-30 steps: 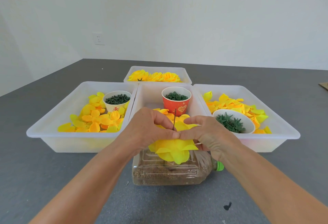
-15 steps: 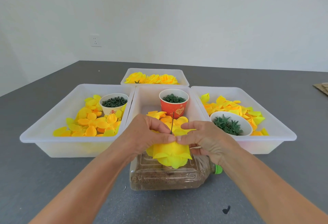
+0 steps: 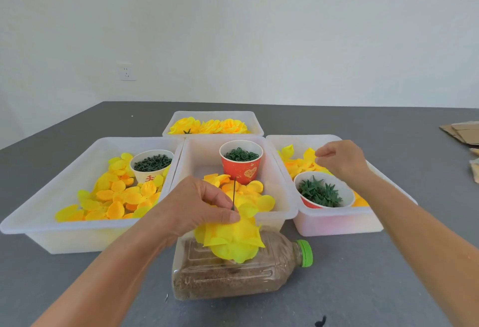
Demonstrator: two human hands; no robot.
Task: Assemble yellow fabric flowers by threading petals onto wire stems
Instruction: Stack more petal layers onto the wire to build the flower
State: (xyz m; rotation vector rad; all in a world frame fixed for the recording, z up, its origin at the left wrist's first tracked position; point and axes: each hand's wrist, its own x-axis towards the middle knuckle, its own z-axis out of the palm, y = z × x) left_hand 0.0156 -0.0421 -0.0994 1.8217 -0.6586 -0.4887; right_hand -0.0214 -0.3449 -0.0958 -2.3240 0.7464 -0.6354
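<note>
Now only the left hand pinches the wire stem above the yellow flower, while the right hand has left it, fingers loosely curled over the right-side tray.

At frame centre, a left hand pinches a dark wire stem above a yellow fabric flower resting on a capped bottle; the right hand hovers over the right-side petal bin.

Yellow fabric flower hangs upside-down on upright dark wire stem.
</note>
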